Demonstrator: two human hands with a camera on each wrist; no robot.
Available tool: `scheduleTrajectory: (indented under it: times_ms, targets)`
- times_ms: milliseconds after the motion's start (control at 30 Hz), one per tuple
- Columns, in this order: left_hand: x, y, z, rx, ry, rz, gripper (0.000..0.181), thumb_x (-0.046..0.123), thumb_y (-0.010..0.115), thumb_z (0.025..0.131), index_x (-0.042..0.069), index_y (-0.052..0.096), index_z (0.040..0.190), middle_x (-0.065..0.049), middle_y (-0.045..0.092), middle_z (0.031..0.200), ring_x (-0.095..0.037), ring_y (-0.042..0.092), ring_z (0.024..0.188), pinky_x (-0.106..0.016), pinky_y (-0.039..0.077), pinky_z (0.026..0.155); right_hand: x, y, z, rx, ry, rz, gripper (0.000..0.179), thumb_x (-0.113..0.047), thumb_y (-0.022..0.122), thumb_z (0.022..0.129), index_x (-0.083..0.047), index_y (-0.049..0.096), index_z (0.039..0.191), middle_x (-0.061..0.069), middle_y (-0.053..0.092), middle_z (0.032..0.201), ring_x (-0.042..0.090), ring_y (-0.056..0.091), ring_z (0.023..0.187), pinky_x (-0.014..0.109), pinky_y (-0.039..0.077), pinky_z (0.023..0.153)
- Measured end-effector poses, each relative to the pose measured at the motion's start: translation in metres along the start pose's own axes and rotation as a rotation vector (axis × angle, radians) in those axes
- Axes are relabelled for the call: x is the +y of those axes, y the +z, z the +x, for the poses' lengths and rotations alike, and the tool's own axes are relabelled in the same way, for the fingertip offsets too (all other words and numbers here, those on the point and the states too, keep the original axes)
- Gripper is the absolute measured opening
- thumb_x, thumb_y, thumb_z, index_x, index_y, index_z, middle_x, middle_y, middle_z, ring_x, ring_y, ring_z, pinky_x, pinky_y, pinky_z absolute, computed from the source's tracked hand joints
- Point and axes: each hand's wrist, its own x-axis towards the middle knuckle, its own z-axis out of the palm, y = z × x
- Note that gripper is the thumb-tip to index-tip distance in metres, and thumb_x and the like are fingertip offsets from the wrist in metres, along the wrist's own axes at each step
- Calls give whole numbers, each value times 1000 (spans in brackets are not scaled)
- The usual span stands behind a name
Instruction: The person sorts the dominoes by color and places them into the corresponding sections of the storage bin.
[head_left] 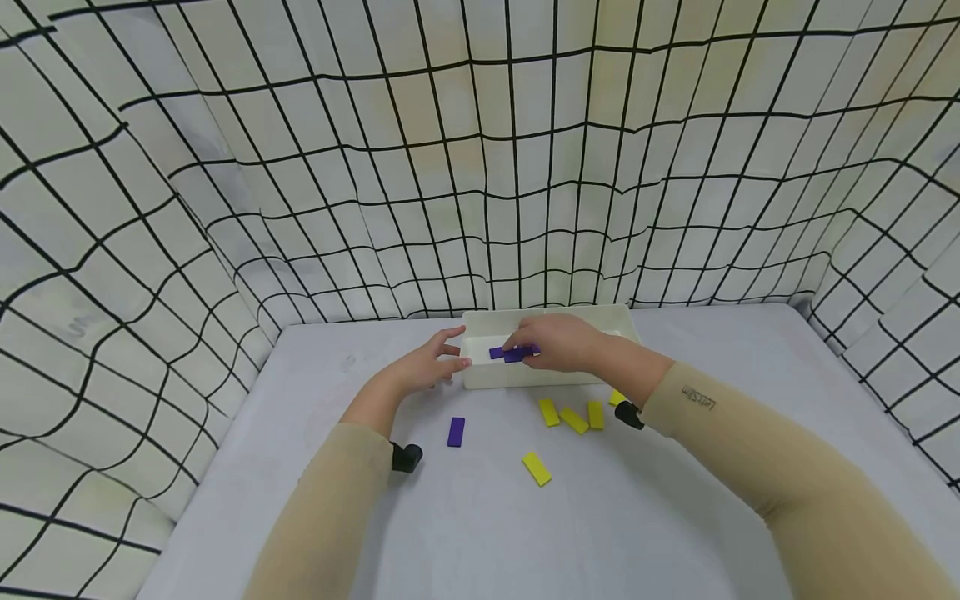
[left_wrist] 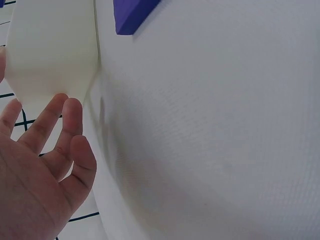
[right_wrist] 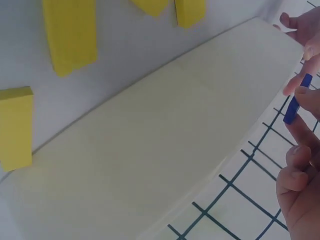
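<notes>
A long white box [head_left: 540, 379] stands near the back of the table, with purple blocks [head_left: 496, 353] seen at its left part. My right hand [head_left: 562, 343] is over the box and pinches a purple block [right_wrist: 295, 107] between thumb and finger, above the rim in the right wrist view. My left hand [head_left: 420, 367] is at the box's left end, fingers spread and mostly straight, the fingertips [left_wrist: 72, 107] at the end wall [left_wrist: 55, 45]. Whether they press on it I cannot tell. It holds nothing.
A single purple block [head_left: 456, 432] lies on the table left of the middle. Several yellow blocks [head_left: 573, 420] lie in front of the box, one yellow block [head_left: 537, 469] nearer me. A white wall with black netting [head_left: 517, 200] rises behind the table.
</notes>
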Motion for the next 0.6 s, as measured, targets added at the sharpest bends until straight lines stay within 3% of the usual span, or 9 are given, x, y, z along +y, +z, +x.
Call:
scheduleTrajectory:
  times_ms: [167, 333, 600]
  targets:
    - [-1, -1, 0, -4, -10, -9, 74, 45, 58, 99, 37, 14, 157, -10, 38, 153, -27, 58, 113, -57, 41, 101, 7, 2, 15, 8, 25, -54, 32, -21, 72, 92, -24, 70, 125, -2, 66, 110, 16, 61, 96, 35, 52, 87]
    - [0, -2, 0, -7, -16, -9, 76, 47, 59, 97, 38, 14, 157, -9, 38, 154, -28, 58, 114, -57, 41, 102, 12, 6, 32, -28, 71, -88, 31, -22, 70, 94, -23, 70, 125, -1, 67, 113, 17, 61, 103, 38, 49, 94]
    - [2, -1, -2, -1, -19, -26, 73, 43, 59, 99, 38, 15, 157, -9, 39, 153, -28, 58, 114, -57, 40, 102, 18, 14, 54, -90, 125, -103, 29, -25, 68, 95, -24, 70, 124, -1, 66, 117, 18, 61, 108, 41, 49, 94]
